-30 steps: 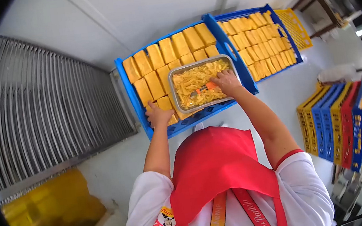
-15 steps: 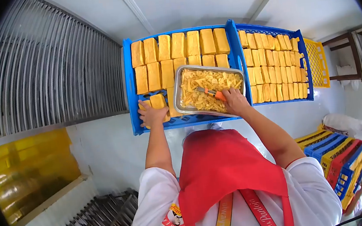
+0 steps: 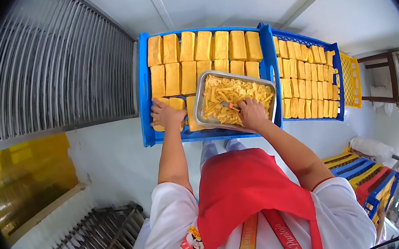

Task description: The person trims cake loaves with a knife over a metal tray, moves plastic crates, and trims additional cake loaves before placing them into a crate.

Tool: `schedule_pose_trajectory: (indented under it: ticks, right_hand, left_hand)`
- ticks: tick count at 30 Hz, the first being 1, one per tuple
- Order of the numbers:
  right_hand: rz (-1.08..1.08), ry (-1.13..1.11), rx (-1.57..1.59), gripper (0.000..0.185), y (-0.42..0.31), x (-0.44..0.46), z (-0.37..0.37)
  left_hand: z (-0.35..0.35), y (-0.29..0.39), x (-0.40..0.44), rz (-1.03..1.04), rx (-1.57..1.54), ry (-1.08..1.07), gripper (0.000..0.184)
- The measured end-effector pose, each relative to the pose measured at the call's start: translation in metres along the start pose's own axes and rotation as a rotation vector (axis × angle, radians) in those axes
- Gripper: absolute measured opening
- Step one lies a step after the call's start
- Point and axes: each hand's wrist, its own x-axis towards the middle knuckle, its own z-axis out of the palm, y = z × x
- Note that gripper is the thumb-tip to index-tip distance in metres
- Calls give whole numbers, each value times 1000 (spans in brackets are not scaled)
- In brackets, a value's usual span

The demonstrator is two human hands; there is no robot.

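My left hand (image 3: 166, 115) lies over golden rectangular bread loaves (image 3: 176, 103) at the near left corner of a blue crate (image 3: 144, 81), its fingers spread and thumb stretched to the right. In my right hand (image 3: 252, 112) is a small knife (image 3: 229, 105) with an orange and dark handle, held above a metal tray. The metal tray (image 3: 199, 89) rests tilted across the crate's near right part, on top of some loaves. It is filled with pale yellow crust trimmings (image 3: 234, 89). Part of the knife's handle is hidden in my fist.
A second blue crate (image 3: 338, 61) with rows of smaller loaves stands on the right, a yellow crate (image 3: 350, 79) beyond it. Stacked coloured crates (image 3: 360, 171) are at lower right. Metal racks stand at the left (image 3: 52, 67) and lower left (image 3: 90, 245).
My right hand with the knife has moved left, further over the trimmings. My left hand has shifted slightly, its fingers now spread wider over the loaves. The view has shifted a little.
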Motion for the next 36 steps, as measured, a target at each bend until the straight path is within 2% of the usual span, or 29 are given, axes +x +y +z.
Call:
schedule_pose_trajectory:
  ticks: [2, 5, 7, 9, 11, 12, 13, 15, 16, 17, 19, 21, 23, 25, 27, 29, 34, 36]
  right_hand:
    - [10, -29, 8, 30, -1, 0, -3]
    - [42, 45, 177, 31, 3, -6, 10]
    - [28, 38, 210, 34, 10, -8, 14]
    - [1, 33, 245, 37, 12, -10, 9]
    - [62, 24, 474, 46, 5, -13, -19]
    - [170, 84, 477, 44, -1, -15, -28]
    - [168, 89, 486, 44, 1, -13, -29]
    - [376, -22, 627, 40, 18, -6, -31]
    - [325, 36, 667, 38, 21, -7, -33]
    - [325, 44, 670, 38, 22, -6, -30]
    - [340, 22, 759, 37, 16, -5, -34]
    - [352, -4, 924, 37, 4, -8, -45]
    - [350, -156, 1004, 45, -7, -9, -65]
    - [142, -6, 975, 55, -34, -26, -104]
    - [89, 29, 908, 52, -38, -25, -104]
    - [-22, 87, 649, 52, -40, -26, -111]
    - [15, 150, 551, 50, -30, -27, -121]
    - [-19, 84, 541, 51, -25, -28, -127]
  left_hand:
    - [-2, -6, -5, 128, 36, -30, 132]
    - [17, -18, -9, 120, -18, 71, 130]
    - [11, -17, -11, 111, -14, 93, 134]
    - [-1, -18, -6, 107, -1, -34, 136]
    - [-12, -25, -9, 126, -27, -24, 137]
    - [-17, -30, -10, 151, -47, -23, 139]
    - [-20, -41, -13, 151, -41, -13, 139]
    - [-26, -70, -25, 556, -348, 177, 141]
    - [-36, -77, -37, 751, -606, 121, 140]
    - [-42, -78, -48, 758, -603, 126, 140]
    - [-47, -70, -67, 1056, -943, -132, 140]
    - [-49, -59, -83, 1122, -935, -181, 142]
    - [-48, -46, -95, 1227, -850, -220, 139]
    - [-52, -35, -108, 1243, -816, -248, 140]
    - [-60, -27, -119, 1326, -701, -233, 138]
    - [-64, -20, -124, 1370, -676, -244, 137]
    - [-66, -5, -125, 1437, -657, -295, 136]
    - [-68, 1, -125, 1462, -660, -318, 136]
